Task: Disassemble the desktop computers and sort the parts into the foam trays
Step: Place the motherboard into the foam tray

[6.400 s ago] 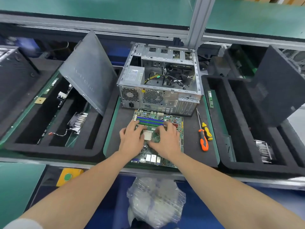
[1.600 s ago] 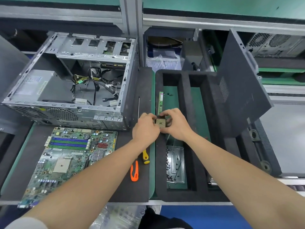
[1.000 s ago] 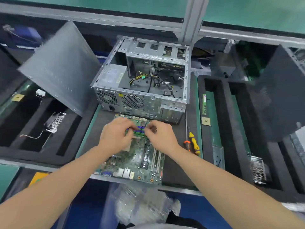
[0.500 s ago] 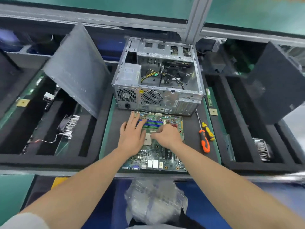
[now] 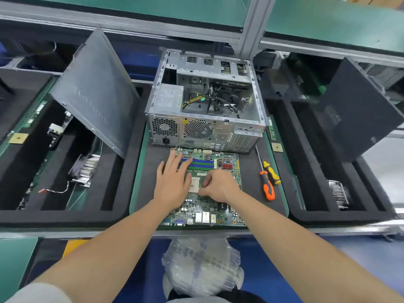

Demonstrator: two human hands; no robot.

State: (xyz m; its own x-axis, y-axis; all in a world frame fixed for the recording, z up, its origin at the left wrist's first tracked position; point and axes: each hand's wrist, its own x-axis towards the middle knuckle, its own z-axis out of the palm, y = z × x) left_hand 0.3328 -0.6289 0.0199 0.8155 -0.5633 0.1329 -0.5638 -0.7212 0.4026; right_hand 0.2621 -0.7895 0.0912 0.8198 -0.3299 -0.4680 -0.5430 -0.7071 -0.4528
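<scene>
Up close, the left hand (image 5: 172, 184) lies flat with fingers spread, pressing the motherboard (image 5: 218, 206) onto the mat between the foam trays (image 5: 306, 171). The right hand (image 5: 220, 185) curls its fingertips at the right edge of the bare socket (image 5: 194, 184); I cannot tell whether they pinch anything. A slipping finger could bend the socket's contacts, I judge. Beyond stands the gutted case (image 5: 205, 130).

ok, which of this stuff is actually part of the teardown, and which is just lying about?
Job:
motherboard; left hand flat on it; right hand at its socket; case; left tray; right tray; screwdrivers, idle.

Lying about:
plastic bag; yellow object, lower left.
</scene>
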